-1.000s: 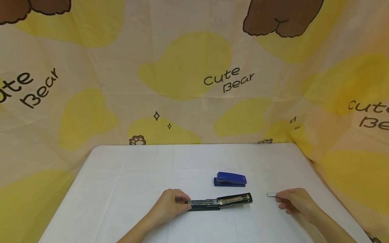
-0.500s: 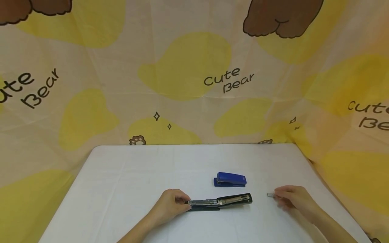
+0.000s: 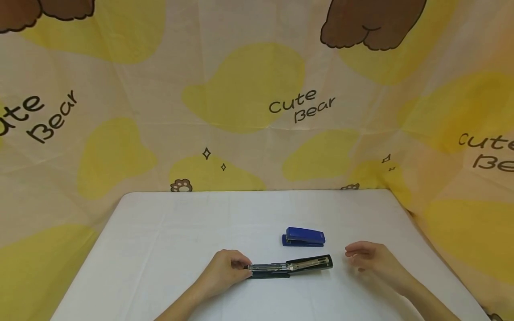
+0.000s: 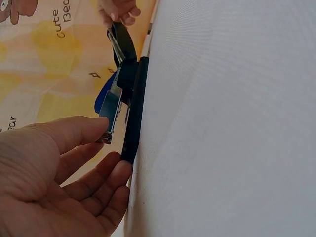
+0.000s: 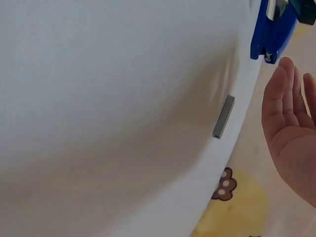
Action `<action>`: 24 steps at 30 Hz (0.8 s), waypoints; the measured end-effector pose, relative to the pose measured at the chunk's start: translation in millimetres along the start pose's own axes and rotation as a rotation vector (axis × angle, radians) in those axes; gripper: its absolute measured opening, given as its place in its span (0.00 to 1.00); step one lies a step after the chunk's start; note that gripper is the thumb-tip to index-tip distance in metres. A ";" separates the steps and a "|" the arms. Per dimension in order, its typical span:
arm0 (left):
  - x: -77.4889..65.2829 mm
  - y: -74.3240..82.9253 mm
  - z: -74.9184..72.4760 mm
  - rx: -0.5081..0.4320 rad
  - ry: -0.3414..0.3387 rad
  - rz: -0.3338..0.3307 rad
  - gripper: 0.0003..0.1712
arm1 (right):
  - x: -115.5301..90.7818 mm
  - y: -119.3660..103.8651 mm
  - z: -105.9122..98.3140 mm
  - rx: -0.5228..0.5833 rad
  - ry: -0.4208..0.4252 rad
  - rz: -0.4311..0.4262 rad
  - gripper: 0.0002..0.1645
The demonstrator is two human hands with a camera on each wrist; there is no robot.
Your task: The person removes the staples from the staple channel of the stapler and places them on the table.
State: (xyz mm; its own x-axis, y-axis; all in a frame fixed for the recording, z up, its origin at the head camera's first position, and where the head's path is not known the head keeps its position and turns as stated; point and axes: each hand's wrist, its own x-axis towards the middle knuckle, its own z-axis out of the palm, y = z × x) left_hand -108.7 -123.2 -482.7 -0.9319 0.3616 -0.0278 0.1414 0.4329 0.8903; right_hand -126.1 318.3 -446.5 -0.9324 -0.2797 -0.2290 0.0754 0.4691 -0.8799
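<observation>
A black stapler [image 3: 270,274] lies opened out on the table, its top cover swung back to the right and its metal magazine bare. My left hand [image 3: 229,270] holds its left end. In the left wrist view the thumb and forefinger pinch the tip of the magazine [image 4: 109,116], while other fingers touch the base [image 4: 133,118]. My right hand [image 3: 375,259] hovers to the right of the raised cover, fingers loosely extended, holding nothing. Below it, a short grey strip of staples [image 5: 224,117] rests on the table; in the head view the hand hides it.
Just behind the black stapler stands a blue stapler [image 3: 304,236], its cover down. The white table [image 3: 180,223] meets a yellow patterned cloth [image 3: 241,89] at its back and sides.
My right hand has let go of the staple strip, leaving it on the table, and moved left toward the black stapler with its fingers loosened. My left hand keeps its hold.
</observation>
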 end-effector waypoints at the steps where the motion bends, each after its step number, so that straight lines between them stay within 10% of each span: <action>1: -0.1 0.3 -0.2 0.003 0.000 0.001 0.07 | -0.2 -1.2 2.4 0.002 -0.023 -0.034 0.24; 9: -0.5 -0.2 -1.0 0.004 -0.003 0.004 0.08 | 4.4 -4.4 21.4 -0.045 -0.104 -0.291 0.24; 24: -0.3 -0.9 -1.9 0.015 -0.018 -0.004 0.07 | 14.8 -11.4 39.7 -0.169 -0.045 -0.313 0.21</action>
State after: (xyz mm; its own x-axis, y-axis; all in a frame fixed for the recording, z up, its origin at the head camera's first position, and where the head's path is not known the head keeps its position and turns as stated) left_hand -109.2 -125.3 -482.6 -0.9263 0.3746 -0.0398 0.1427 0.4467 0.8833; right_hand -126.7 275.6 -456.3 -0.8845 -0.4662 0.0191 -0.2742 0.4863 -0.8297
